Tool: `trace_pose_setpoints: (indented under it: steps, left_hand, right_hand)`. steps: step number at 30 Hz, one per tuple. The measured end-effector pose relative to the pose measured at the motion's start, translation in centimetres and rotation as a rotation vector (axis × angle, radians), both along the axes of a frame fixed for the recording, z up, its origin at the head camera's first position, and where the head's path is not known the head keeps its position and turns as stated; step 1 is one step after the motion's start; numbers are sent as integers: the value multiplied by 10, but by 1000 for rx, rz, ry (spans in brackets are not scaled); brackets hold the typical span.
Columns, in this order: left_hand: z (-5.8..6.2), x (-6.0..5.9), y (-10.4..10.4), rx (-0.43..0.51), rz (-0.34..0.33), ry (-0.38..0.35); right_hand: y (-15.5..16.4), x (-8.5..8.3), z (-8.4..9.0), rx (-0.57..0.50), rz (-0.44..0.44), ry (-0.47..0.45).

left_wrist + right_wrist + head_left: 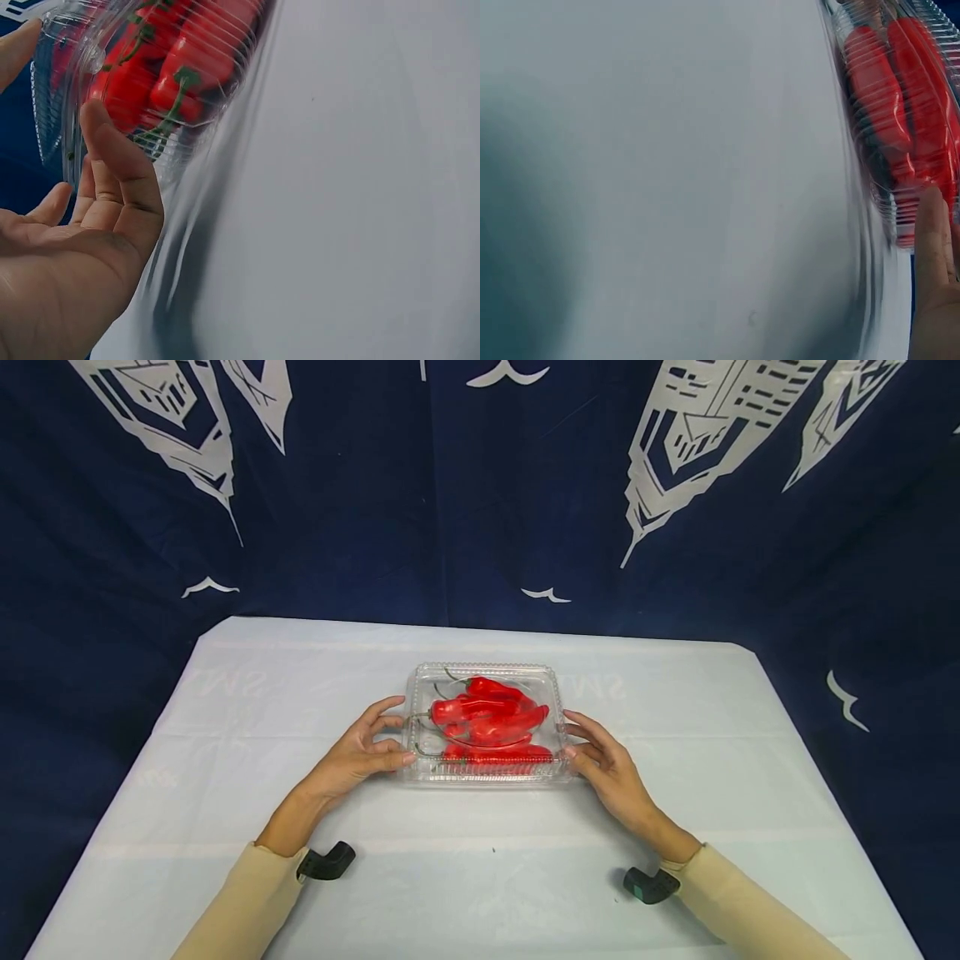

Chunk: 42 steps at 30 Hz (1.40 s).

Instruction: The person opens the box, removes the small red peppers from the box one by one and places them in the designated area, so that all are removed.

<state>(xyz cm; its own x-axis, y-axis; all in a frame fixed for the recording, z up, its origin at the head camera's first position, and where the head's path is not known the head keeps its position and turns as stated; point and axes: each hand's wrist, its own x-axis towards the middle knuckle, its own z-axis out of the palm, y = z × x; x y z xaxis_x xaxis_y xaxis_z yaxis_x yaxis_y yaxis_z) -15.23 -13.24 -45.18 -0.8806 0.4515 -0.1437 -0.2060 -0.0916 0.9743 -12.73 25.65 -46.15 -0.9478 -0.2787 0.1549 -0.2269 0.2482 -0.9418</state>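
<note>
On the left of the white counter [225, 710], the left hand [358, 758] rests with its fingers [393, 761] nearly straight and spread, their tips touching the left wall of the clear plastic box [551, 681]; they press against it rather than curl round it. From the left wrist view the thumb [124, 161] lies flat against the ribbed plastic of the box [56, 112], with green stems showing through. At the middle of the counter, near the person, stands the box itself, its lid down, filled with red chili peppers [487, 720] stacked lengthwise. On its right wall the right hand [609, 767] mirrors the first, fingers [583, 727] extended and relaxed, tips against the plastic without clasping it. Both forearms wear beige sleeves [240, 910], each with a small dark wrist device [327, 863]. Behind the counter hangs a dark blue backdrop [450, 485] printed in white.
</note>
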Motion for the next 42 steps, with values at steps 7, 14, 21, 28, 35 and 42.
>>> trace_pose_setpoints:
  steps: [7,14,21,28,35,42]
  left_hand:
    - [0,2,2,46,0,-61]
    - [-3,1,1,90,-25,-117]
    - [-5,-1,1,90,-28,-106]
    - [-10,-1,0,43,-6,-36]
    - [-11,2,2,-3,45,16]
    - [-11,4,4,-4,52,20]
  right_hand:
    - [-1,-1,3,27,62,-8]
    - [-1,-3,4,41,68,-8]
    - [-1,-3,4,51,82,-7]
    - [0,-3,4,4,98,-31]
    - [1,-4,3,-93,129,-61]
    - [1,-4,3,-113,146,-29]
